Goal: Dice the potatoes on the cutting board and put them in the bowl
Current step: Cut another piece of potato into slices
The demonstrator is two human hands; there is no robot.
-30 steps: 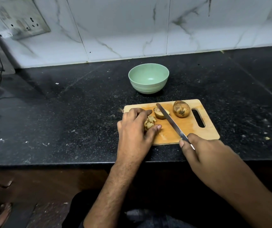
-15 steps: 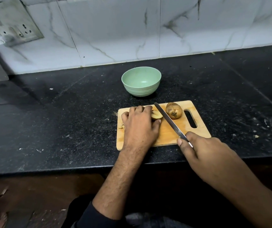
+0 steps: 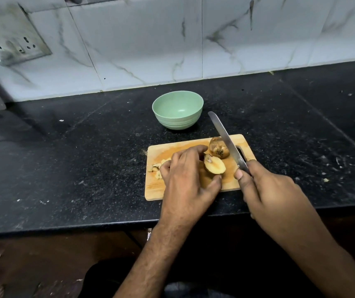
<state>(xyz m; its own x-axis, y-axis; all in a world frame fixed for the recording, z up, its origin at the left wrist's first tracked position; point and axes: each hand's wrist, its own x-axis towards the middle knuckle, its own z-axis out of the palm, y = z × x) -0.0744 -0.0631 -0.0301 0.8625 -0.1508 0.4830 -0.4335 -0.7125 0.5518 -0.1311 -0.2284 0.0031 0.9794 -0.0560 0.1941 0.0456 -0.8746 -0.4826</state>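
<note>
On the wooden cutting board [image 3: 193, 145], diced potato pieces [image 3: 158, 167] lie at the left edge. The left hand [image 3: 185, 175] pinches a potato half [image 3: 214, 165], cut face up. A whole potato [image 3: 218, 147] sits just behind. The right hand [image 3: 267, 190] grips the knife [image 3: 226, 138], blade raised. Lay the half cut-face down before slicing (steadier), fingertips tucked. The green bowl [image 3: 177, 110] stands empty beyond; the board nears the counter's front edge.

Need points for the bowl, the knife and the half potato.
bowl [image 3: 177, 123]: head view, outer front wall.
knife [image 3: 224, 134]: head view, middle of blade.
half potato [image 3: 214, 166]: head view, cut face.
</note>
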